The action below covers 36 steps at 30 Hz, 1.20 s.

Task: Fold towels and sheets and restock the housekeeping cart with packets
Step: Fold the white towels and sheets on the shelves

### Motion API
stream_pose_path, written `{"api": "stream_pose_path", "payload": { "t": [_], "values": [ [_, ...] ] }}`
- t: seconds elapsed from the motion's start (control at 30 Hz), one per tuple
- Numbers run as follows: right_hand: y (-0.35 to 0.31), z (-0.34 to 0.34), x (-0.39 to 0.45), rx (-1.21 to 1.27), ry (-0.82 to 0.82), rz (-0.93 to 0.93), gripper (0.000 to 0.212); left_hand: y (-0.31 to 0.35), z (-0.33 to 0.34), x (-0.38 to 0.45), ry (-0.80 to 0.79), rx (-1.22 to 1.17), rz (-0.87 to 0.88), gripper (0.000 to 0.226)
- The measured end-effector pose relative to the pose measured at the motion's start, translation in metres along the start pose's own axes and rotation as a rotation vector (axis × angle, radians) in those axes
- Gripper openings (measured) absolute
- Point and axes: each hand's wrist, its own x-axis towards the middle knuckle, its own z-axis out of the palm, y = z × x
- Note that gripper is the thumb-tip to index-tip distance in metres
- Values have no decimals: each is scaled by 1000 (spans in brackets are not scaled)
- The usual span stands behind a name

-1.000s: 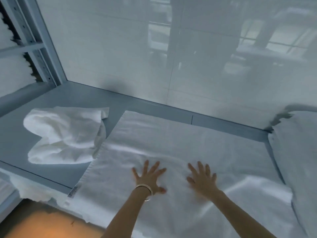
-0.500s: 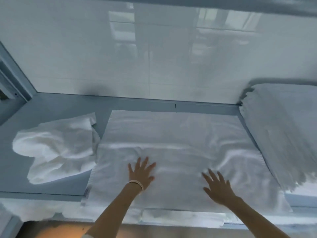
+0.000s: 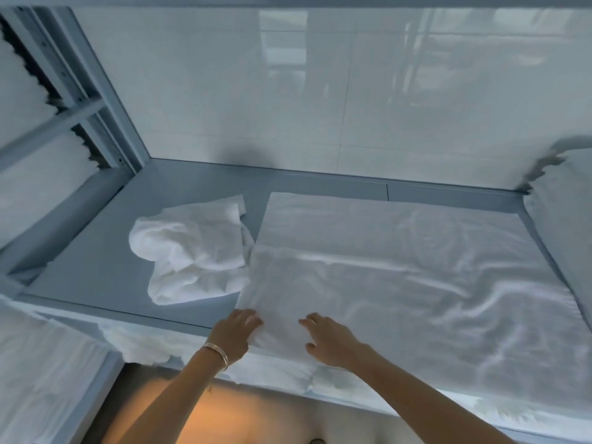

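Cool dim light, glare and reflections on glossy wall (image 3: 352, 91), soft blur throughout, wide-angle bending at edges

Both forearms enter from the lower edge, bare, angled upward and converging toward mid-frame. The left hand (image 3: 235, 334) lies palm down, fingers (image 3: 248, 316) bent slightly at their ends and pointing up and to the right; whether they grip anything cannot be told. A bracelet (image 3: 217, 354) circles the left wrist. The right hand (image 3: 330, 339) lies palm down just beside it, fingers spread and pointing to the left, thumb held apart below them. The two hands do not touch.
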Motion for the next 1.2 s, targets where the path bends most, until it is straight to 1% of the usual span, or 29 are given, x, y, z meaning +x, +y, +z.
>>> {"api": "stream_pose_path", "payload": {
  "t": [0.03,0.07,0.1,0.2,0.3,0.37,0.43,0.5,0.53,0.57,0.63,0.7,0.77,0.87,0.9,0.97,1.03,1.1,1.2],
  "values": [
    [-4,-1,1,-4,3,-13,55,3,-10,0,52,-15,7,74],
    [-8,-3,2,-7,9,-25,55,5,-17,1,137,-18,14,62],
    [-12,-6,4,-8,21,-36,55,7,-25,2,220,-24,14,54],
    [-25,-16,5,17,94,-53,61,19,-44,10,451,-89,44,42],
    [-39,-29,11,66,185,-38,68,34,-63,19,579,-234,59,23],
    [-46,-38,19,126,277,27,60,40,-72,26,633,-403,26,10],
    [-48,-49,26,178,393,129,41,43,-79,33,605,-569,-66,10],
    [-48,-61,30,155,422,147,29,42,-81,37,589,-649,-188,19],
    [-47,-67,30,119,412,133,27,39,-81,39,561,-644,-245,25],
    [-45,-72,30,98,407,125,26,36,-80,42,501,-617,-296,31],
    [-42,-79,30,89,412,124,24,29,-77,47,346,-561,-373,38],
    [-37,-85,29,85,385,133,23,23,-74,52,222,-545,-428,35],
    [-31,-88,29,71,335,112,20,18,-73,59,173,-610,-474,24],
    [-23,-94,26,52,259,73,11,17,-81,73,196,-802,-541,15],
    [-20,-95,24,63,243,79,15,19,-86,80,221,-829,-544,16],
    [-12,-100,18,94,251,130,28,30,-100,95,311,-861,-508,19],
    [1,-105,7,155,321,186,36,51,-122,112,392,-917,-450,15],
    [22,-114,-5,256,430,224,36,81,-143,132,432,-957,-373,10],
    [70,-136,-32,424,606,304,33,144,-176,161,468,-945,-237,8]
  ]
}}
